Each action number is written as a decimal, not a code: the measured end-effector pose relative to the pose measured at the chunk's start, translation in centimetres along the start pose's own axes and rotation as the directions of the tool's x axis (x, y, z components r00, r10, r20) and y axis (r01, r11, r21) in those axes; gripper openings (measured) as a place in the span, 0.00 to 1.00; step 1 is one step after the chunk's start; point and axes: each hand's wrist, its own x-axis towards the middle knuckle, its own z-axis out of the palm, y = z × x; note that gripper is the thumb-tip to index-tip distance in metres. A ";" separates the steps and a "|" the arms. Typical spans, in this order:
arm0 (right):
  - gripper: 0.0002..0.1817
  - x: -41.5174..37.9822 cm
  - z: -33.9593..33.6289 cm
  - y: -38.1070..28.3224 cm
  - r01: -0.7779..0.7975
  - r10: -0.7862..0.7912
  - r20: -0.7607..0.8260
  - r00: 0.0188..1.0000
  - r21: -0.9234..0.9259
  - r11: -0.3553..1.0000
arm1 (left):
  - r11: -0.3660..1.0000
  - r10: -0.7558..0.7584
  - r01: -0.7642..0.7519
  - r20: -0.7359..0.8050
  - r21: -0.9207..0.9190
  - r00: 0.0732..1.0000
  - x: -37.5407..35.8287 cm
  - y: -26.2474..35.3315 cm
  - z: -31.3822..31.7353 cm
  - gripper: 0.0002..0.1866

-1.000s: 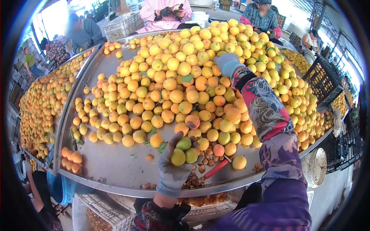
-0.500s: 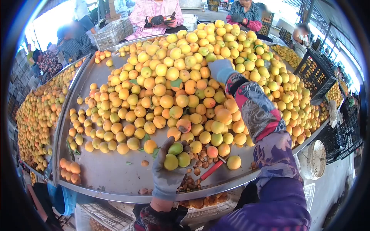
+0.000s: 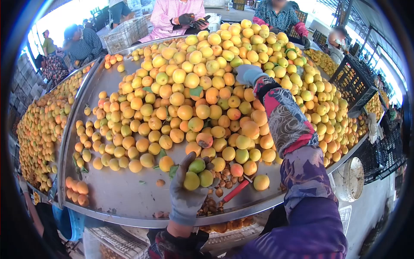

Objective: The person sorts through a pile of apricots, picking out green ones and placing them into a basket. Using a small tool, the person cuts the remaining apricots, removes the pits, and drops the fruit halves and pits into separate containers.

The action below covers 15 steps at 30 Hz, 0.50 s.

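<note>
In a grey glove, my left hand [image 3: 187, 200] is closed around three green-yellow apricots [image 3: 197, 165] above the table's near edge. My right hand [image 3: 250, 74], gloved too, reaches to the upper part of a big heap of apricots [image 3: 185, 113]. Its fingers curl down among the fruit; whatever they hold is hidden. Just right of my left hand, a red-handled tool [image 3: 236, 191] with a metal end lies on the steel table [image 3: 142, 196]. Brown apricot pits [image 3: 211, 205] are scattered beside it.
Apricot halves [image 3: 77, 191] sit at the table's left corner. A second table of apricots [image 3: 43, 129] stands to the left. Black crates [image 3: 353, 84] and a white bucket [image 3: 348, 179] are on the right. Across the heap, a person in a pink checked shirt [image 3: 177, 17] works with gloved hands.
My right hand has shifted slightly up the heap and turned, its fingers now pointing left. My left hand keeps its apricots. Across the table, a co-worker's arm at right has swung outward.
</note>
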 end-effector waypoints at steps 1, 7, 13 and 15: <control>0.20 0.0 -0.3 0.0 -0.005 0.004 0.016 1.000 0.046 0.999 | 1.000 0.001 -0.002 -0.003 -0.004 1.000 0.0 -0.1 0.0 0.27; 0.18 0.6 0.7 0.6 0.047 -0.018 -0.090 0.996 0.328 0.944 | 1.000 -0.005 0.006 -0.032 0.029 0.999 0.1 -0.1 0.0 0.27; 0.16 0.8 -0.8 -0.1 0.025 -0.048 0.080 0.996 0.271 0.962 | 0.999 -0.006 0.006 0.004 0.038 1.000 0.0 0.1 0.0 0.26; 0.17 1.0 -0.1 0.1 0.071 -0.086 0.052 0.995 0.250 0.966 | 0.998 0.009 -0.009 0.009 0.058 1.000 -0.1 0.0 -0.2 0.25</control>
